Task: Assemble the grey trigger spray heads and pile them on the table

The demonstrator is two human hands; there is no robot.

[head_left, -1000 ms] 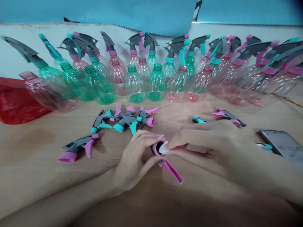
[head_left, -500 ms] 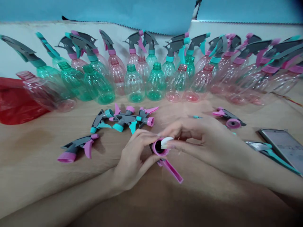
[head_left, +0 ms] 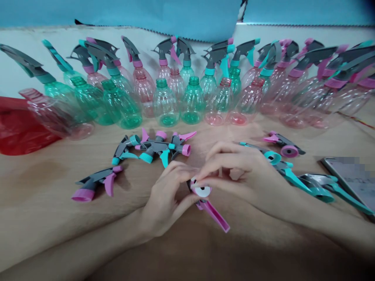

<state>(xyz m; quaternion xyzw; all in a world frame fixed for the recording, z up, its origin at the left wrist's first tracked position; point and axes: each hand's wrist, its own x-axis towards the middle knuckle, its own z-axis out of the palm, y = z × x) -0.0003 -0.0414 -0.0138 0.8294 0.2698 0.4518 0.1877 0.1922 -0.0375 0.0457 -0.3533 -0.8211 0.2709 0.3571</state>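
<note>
My left hand [head_left: 171,197] is closed around a spray trigger head [head_left: 215,216], its pink collar facing up and its pink lever pointing toward the front right. A white washer [head_left: 203,191] with a dark hole lies across the mouth of the collar. My right hand [head_left: 238,168] has thumb and forefinger pinched together at the washer's upper left edge; the fingertips partly hide it. Left of my hands lies another pink and grey spray head [head_left: 95,182]. Beyond them sits a cluster of pink and teal spray heads [head_left: 156,147].
Open-necked bottles, such as a green one [head_left: 193,101], stand in a row behind, with capped spray bottles [head_left: 209,72] at the back. Teal spray heads [head_left: 318,187] and a phone [head_left: 348,183] lie at right. A red bag [head_left: 23,128] is at far left.
The white washer has gone from standing tilted at the collar's mouth to lying nearly flat across it. My right hand has shifted slightly left, uncovering teal spray heads behind it.
</note>
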